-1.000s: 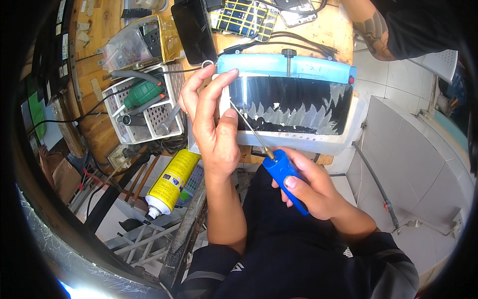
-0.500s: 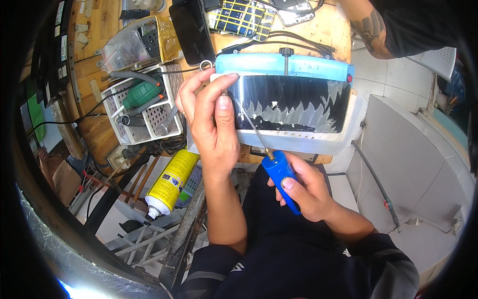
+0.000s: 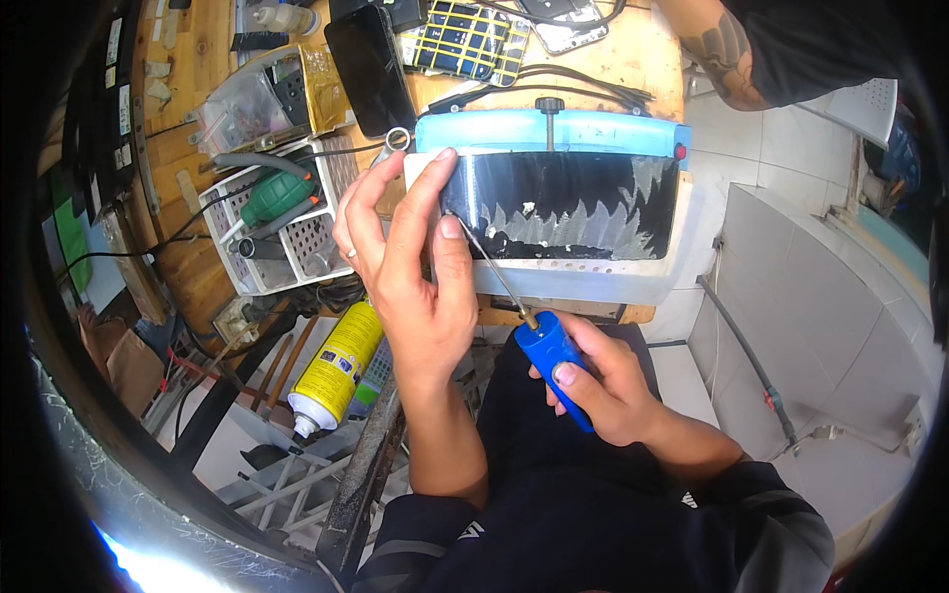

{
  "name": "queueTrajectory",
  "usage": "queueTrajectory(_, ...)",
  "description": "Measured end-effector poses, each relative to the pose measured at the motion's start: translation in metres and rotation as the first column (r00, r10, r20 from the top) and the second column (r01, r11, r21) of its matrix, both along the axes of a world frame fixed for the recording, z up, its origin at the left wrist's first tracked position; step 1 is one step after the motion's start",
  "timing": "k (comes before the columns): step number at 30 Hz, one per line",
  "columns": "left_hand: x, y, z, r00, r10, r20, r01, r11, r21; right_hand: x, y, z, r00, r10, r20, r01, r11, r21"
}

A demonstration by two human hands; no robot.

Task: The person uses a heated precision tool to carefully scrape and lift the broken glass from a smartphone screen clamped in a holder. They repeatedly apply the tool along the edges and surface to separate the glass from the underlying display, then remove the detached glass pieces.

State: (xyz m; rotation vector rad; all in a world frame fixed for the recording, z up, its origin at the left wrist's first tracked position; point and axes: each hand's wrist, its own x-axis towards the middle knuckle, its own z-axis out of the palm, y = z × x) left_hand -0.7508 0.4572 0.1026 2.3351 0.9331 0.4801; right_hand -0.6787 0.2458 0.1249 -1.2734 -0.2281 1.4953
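A dark phone-screen-like panel [image 3: 554,198] lies on a pale blue-and-white holder [image 3: 623,287], with jagged grey residue along its lower and right parts. My left hand [image 3: 410,257] rests at the panel's left end, its fingers stretched and apart; the index fingertip and thumb touch near the edge. A ring sits on one of its fingers. My right hand [image 3: 608,390] is wrapped round a blue-handled tool [image 3: 554,356] with a thin metal shaft. The shaft slants up and left, its tip at the panel's surface beside my left thumb.
To the left stands a white perforated basket [image 3: 287,262] holding a green air blower [image 3: 277,198]. A yellow spray can [image 3: 338,366] lies below it. Behind the holder are a black phone [image 3: 371,74] and cables [image 3: 554,89]. Another person's arm [image 3: 722,49] reaches in at the upper right.
The view has shifted slightly, so the bench items sit a little further left. The tool's tip has moved down along the panel's left end, and my left thumb is lower against it.
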Motion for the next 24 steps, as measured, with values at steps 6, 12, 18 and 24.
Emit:
queueTrajectory(6, 0.003, -0.001, -0.008, 0.998, 0.009, 0.060, -0.007, 0.999, -0.036, 0.005, 0.004, 0.003, 1.000, -0.002, -0.028, 0.001, 1.000, -0.016)
queueTrajectory(12, 0.005, -0.003, -0.012, 0.985, 0.058, 0.160, -0.044, 0.995, -0.092, 0.005, 0.007, 0.008, 0.997, -0.037, -0.067, 0.035, 0.999, -0.034)
queueTrajectory(18, 0.011, -0.006, -0.019, 0.976, 0.112, 0.189, -0.101, 0.993, -0.065, 0.003, 0.004, 0.007, 0.998, -0.026, -0.056, 0.024, 0.999, -0.033)
queueTrajectory(24, 0.012, -0.002, -0.017, 0.983, 0.079, 0.169, -0.074, 0.997, -0.035, 0.000, 0.005, 0.008, 0.997, -0.044, -0.059, 0.042, 0.999, -0.032)
